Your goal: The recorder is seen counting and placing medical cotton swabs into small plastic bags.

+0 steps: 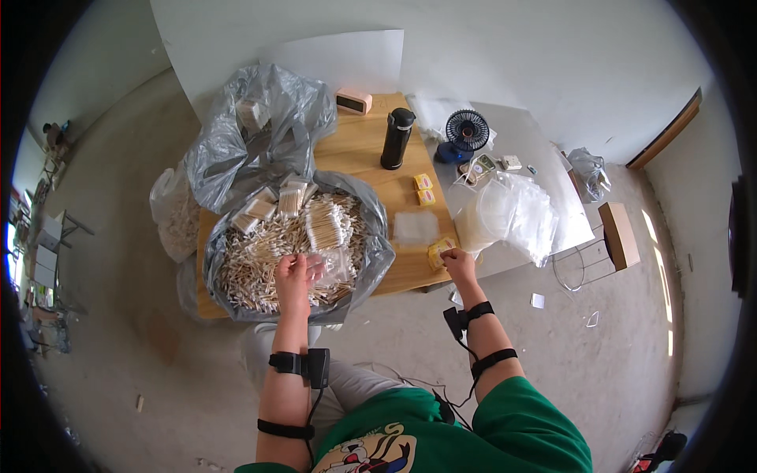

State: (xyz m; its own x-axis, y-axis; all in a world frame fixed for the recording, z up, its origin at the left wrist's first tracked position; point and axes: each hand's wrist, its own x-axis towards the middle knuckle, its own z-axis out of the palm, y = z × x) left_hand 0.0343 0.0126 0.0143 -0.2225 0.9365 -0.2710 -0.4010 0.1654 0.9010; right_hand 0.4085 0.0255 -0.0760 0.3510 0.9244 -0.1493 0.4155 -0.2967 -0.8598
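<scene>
My left hand (294, 282) is over a tub lined with a grey plastic bag (377, 217), its fingers closed on a small clear plastic bag (337, 268). Loose cotton swabs (252, 276) fill the tub, and bundled swabs (323, 225) lie on top, some in clear packs (256, 211). At the table's right front edge, my right hand (460, 265) has its fingertips pinched at the edge of a small stack of yellow cards (440, 251). Just behind that stack lies a pile of clear small bags (415, 228).
On the wooden table (347, 150) stand a black flask (397, 140), a pink clock (354, 101) and more yellow cards (424, 189). Right of it are a small fan (467, 132) and large clear bags (524, 217). Another grey bag (221, 154) sits at the back left.
</scene>
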